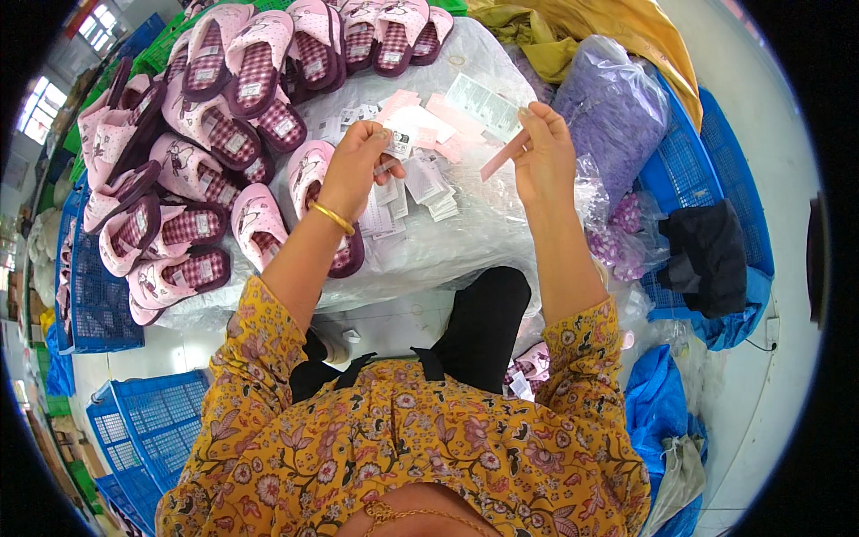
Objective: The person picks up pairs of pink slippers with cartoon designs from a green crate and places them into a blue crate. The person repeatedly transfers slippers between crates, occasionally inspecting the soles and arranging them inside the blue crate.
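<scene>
My left hand (352, 168), with a gold bangle at the wrist, is closed in a pinch on a small white printed label (400, 143) above the table. To its right, my right hand (547, 154) grips a narrow pink paper strip (503, 156) between thumb and fingers. Beneath and between the hands lie pink and white paper sheets (419, 120), a larger printed sheet (483, 106) and a loose stack of white labels (428, 182). Two pink slippers with dark checked insoles lie close to my left forearm; one slipper (258, 224) is partly beside it, the other partly hidden behind it.
Many more pink slippers (192, 170) are piled at the left of the plastic-covered table (429, 255). A clear bag of purple material (611, 103) sits at the right, beside blue crates (684, 170) and a dark cloth (702, 255). Another blue crate (161, 416) stands on the floor.
</scene>
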Tool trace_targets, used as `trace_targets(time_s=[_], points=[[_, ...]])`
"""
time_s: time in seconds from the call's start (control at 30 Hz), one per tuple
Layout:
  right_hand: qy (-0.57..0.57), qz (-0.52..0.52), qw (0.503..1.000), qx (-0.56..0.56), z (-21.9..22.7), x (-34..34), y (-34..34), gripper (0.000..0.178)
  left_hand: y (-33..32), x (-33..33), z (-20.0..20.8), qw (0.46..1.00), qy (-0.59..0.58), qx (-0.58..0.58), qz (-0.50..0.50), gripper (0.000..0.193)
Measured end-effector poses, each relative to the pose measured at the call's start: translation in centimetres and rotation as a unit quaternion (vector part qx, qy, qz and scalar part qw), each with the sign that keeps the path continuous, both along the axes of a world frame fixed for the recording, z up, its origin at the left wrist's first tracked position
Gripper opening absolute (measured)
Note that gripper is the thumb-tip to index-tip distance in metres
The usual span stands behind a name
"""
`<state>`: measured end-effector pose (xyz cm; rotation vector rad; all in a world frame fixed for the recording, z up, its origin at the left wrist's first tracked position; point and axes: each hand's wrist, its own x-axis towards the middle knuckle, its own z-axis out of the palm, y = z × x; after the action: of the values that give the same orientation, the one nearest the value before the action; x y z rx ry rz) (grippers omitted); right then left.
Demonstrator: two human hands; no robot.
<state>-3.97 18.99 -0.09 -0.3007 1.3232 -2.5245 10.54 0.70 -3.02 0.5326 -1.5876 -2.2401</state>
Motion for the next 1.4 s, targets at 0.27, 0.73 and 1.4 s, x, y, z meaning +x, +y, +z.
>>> trace_targets(time_s=[0.27,0.73,1.4], points=[[0.025,-0.043,0.999,0.006,-2.1,6.0,-0.2,0.022,5.0,4.1,0.9,0.980,0.094,0.167,-0.052,0.018],[0.127,-0.068,0.978,0.148,-3.9,11.1,-0.1,0.015,5.6,9.6,-0.3,0.896,0.181,0.323,-0.243,0.016],[0.464,-0.159,0.795,0.356,-4.0,13.5,1.2,0.026,6.2,10.0,-1.0,0.874,0.170,0.427,-0.157,0.021]])
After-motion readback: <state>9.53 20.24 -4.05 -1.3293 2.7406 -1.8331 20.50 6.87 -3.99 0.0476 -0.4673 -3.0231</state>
